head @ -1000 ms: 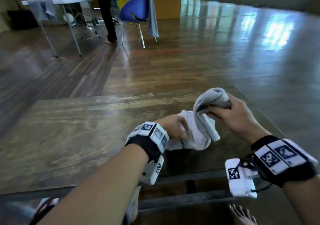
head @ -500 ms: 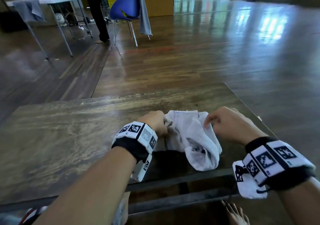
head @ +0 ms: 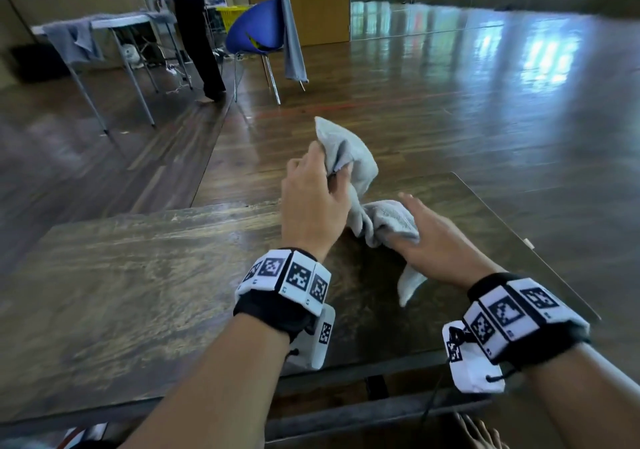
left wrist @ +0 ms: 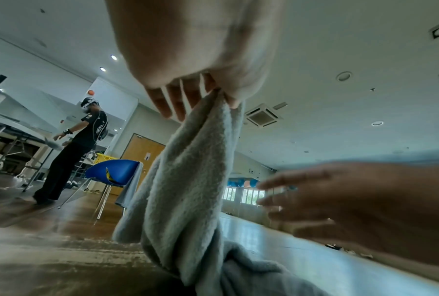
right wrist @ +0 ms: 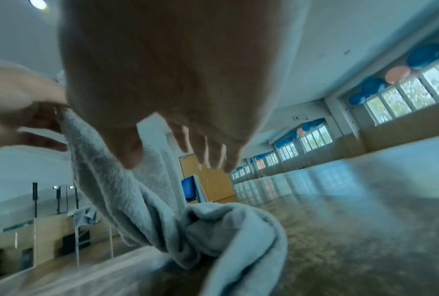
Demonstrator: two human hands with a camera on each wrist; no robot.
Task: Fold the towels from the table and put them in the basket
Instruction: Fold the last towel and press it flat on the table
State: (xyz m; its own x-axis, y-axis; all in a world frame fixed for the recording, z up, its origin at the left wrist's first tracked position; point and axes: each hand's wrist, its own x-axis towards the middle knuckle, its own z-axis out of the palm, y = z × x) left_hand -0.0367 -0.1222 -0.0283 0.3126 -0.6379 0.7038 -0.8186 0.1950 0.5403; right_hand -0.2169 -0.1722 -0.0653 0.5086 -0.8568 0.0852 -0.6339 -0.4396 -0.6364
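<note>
A light grey towel (head: 360, 171) is bunched on the right part of the wooden table (head: 138, 275). My left hand (head: 332, 175) pinches one end and holds it up above the table, so the towel (left wrist: 187, 180) hangs twisted from its fingers (left wrist: 220, 94). My right hand (head: 408, 213) lies low over the towel's bunched lower part with fingers (right wrist: 208, 156) straight, gripping nothing. One end of the towel (right wrist: 162, 210) trails toward the table's near edge under my right wrist.
The table's right edge (head: 519, 240) is close to my right hand. Across the wooden floor stand a blue chair (head: 252, 29) with a grey towel (head: 292, 40) draped on it, a yellow basket (head: 235, 15), a towel-draped table (head: 76, 36) and a person in black (head: 194, 33).
The left hand has lifted one end of the towel up and away from me. The right hand, which gripped the towel one second ago, now lies flat and open over its lower part.
</note>
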